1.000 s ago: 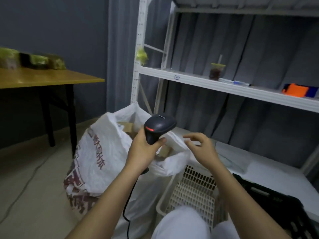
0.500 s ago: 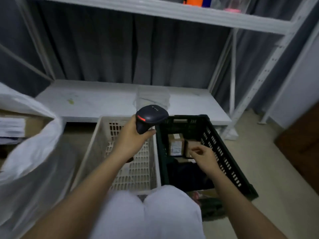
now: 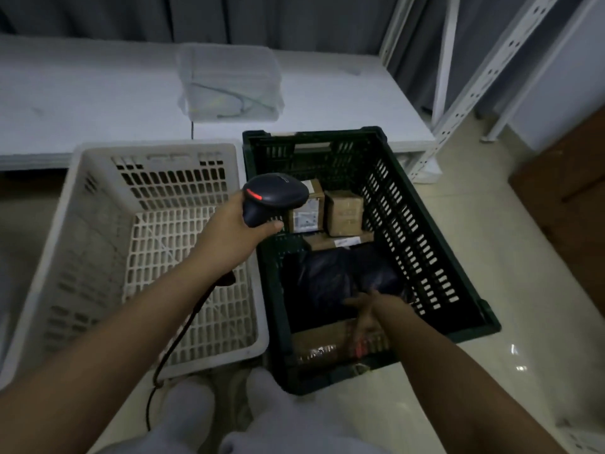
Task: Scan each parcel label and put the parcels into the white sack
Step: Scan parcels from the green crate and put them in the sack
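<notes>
Close to the person, the right hand [image 3: 366,311] reaches down into the dark green plastic crate with slotted walls [image 3: 425,257]; its fingers are spread out straight and lie on a flat brown cardboard parcel with tape [image 3: 324,342] at the near end, holding nothing yet; I think this parcel is the next one to pick up. Just past it lies a soft black plastic bag parcel [image 3: 330,280]; farther in there is a thin flat brown parcel [image 3: 337,241], and behind that two small brown boxes stand side by side, one with a white label [image 3: 306,211] and one plain [image 3: 345,213]. So at least five parcels are left to scan. The left hand [image 3: 229,231] is curled tight around the black handheld scanner with a red light [image 3: 273,198], held up over the edge between the two crates; its black cable [image 3: 176,335] hangs down. The white plastic crate with slots [image 3: 82,257] on the left looks empty. The white sack is out of sight, so I cannot tell how many parcels are in it. Farthest away, a clear plastic tub [image 3: 229,83] sits on a low white shelf board [image 3: 82,93].
</notes>
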Demonstrator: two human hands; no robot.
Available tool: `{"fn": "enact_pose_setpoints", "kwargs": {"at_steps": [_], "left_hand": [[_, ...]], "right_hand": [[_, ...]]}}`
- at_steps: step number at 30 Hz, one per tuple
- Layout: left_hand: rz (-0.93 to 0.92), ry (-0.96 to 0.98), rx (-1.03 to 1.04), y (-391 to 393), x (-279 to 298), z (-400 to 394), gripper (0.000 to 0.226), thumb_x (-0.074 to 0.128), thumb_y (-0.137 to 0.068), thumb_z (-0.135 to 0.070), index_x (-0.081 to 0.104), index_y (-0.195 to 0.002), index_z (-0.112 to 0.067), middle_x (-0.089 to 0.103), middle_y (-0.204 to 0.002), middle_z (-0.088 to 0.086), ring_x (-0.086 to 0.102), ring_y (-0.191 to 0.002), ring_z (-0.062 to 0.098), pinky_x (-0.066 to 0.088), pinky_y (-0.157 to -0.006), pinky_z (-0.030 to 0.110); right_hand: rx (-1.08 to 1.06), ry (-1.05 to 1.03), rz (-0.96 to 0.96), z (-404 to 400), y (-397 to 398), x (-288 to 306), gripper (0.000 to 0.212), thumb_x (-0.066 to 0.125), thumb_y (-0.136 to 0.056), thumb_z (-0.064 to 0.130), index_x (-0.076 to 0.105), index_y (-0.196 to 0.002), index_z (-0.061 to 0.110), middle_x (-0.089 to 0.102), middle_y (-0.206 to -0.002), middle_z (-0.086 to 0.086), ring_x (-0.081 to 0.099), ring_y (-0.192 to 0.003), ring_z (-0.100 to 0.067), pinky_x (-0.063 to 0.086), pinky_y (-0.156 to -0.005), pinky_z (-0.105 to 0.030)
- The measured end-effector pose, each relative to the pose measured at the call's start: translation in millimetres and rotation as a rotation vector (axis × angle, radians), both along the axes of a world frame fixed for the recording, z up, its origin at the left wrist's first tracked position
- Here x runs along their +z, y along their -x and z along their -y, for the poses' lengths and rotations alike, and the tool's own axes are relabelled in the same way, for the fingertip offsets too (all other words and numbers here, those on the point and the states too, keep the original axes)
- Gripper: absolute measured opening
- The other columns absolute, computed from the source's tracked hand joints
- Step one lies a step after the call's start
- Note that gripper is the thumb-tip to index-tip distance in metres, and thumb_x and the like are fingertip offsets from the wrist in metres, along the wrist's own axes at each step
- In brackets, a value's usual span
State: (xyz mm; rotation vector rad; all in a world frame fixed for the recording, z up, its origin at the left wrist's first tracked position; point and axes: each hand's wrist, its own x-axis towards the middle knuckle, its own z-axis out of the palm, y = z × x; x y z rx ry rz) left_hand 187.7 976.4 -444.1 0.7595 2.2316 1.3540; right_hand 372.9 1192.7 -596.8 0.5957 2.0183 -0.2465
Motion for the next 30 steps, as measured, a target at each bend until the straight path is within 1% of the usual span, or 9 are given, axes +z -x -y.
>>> {"fn": "enact_pose_setpoints", "kwargs": {"at_steps": [3,6,8,11,17,20,24,28,30], "left_hand": [[0.021,0.009,-0.014,-1,-12,-4,0.058,0.075,-0.082,-0.024,0.048,-0.133,-0.022,0.061,-0.106,0.000,0.058,-0.090,0.017,0.045,-0.072,0.025],[0.030,0.017,-0.011,-2,-20,-4,0.058,0.075,-0.081,-0.025,0.048,-0.132,-0.023,0.061,-0.106,-0.002,0.058,-0.089,0.016,0.045,-0.073,0.028],[0.035,0.026,-0.011,-4,-22,-3,0.059,0.075,-0.081,-0.025,0.047,-0.133,-0.024,0.061,-0.105,-0.002,0.058,-0.087,0.016,0.044,-0.072,0.028],[0.053,0.018,0.001,-6,-22,-1,0.060,0.075,-0.081,-0.022,0.047,-0.134,-0.023,0.060,-0.103,-0.003,0.057,-0.087,0.016,0.044,-0.072,0.027],[0.087,0.002,0.010,-9,-23,3,0.053,0.075,-0.081,-0.017,0.049,-0.126,-0.026,0.059,-0.093,-0.008,0.056,-0.081,0.012,0.043,-0.067,0.022],[0.085,0.002,0.033,-8,-24,7,0.054,0.076,-0.080,-0.018,0.051,-0.127,-0.023,0.059,-0.092,-0.005,0.057,-0.081,0.014,0.043,-0.063,0.019],[0.085,-0.060,0.082,-7,-5,10,0.051,0.075,-0.081,-0.012,0.052,-0.127,-0.017,0.061,-0.094,0.001,0.058,-0.073,0.009,0.044,-0.050,0.010],[0.076,-0.162,0.159,-6,33,16,0.046,0.075,-0.081,-0.012,0.055,-0.122,-0.014,0.063,-0.092,0.001,0.058,-0.068,0.007,0.043,-0.048,0.009],[0.063,-0.229,0.205,-7,60,21,0.043,0.075,-0.082,-0.013,0.055,-0.119,-0.016,0.063,-0.089,-0.005,0.059,-0.071,0.006,0.044,-0.051,0.009]], "right_hand": [[0.151,-0.108,0.037,-2,-13,-16,0.070,0.064,-0.080,0.046,0.029,-0.140,0.050,0.021,-0.154,0.005,0.020,-0.143,-0.036,0.027,-0.106,-0.064],[0.301,-0.035,-0.053,-9,-4,-14,0.059,0.062,-0.086,0.041,0.040,-0.141,0.034,0.040,-0.148,-0.006,0.043,-0.132,-0.032,0.040,-0.106,-0.048],[0.310,-0.002,-0.224,-12,-2,-6,0.070,0.067,-0.078,0.051,0.042,-0.139,0.029,0.050,-0.136,-0.007,0.052,-0.120,-0.030,0.045,-0.098,-0.038],[0.262,-0.075,-0.498,-11,-11,0,0.085,0.067,-0.072,0.060,0.035,-0.145,0.030,0.045,-0.136,-0.004,0.044,-0.121,-0.028,0.041,-0.097,-0.035],[-0.046,0.018,-0.469,-5,-18,-10,0.103,0.071,-0.072,0.052,0.005,-0.151,0.042,0.043,-0.140,-0.011,0.048,-0.123,-0.034,0.041,-0.100,-0.036],[-0.308,0.068,-0.651,-2,-13,2,0.098,0.072,-0.069,0.043,0.019,-0.150,0.034,0.053,-0.132,-0.011,0.056,-0.112,-0.031,0.046,-0.095,-0.036],[-0.831,0.349,-1.036,3,7,47,0.078,0.078,-0.079,0.021,0.033,-0.142,0.024,0.060,-0.118,-0.001,0.060,-0.109,-0.024,0.049,-0.097,-0.045],[-1.069,0.557,-1.301,25,35,118,0.059,0.070,-0.087,0.016,0.038,-0.136,0.016,0.061,-0.103,0.003,0.061,-0.092,-0.009,0.053,-0.079,-0.022],[-1.089,0.620,-1.378,39,48,158,0.052,0.069,-0.088,0.018,0.042,-0.133,0.017,0.062,-0.105,0.003,0.062,-0.091,-0.007,0.052,-0.075,-0.020]]}}
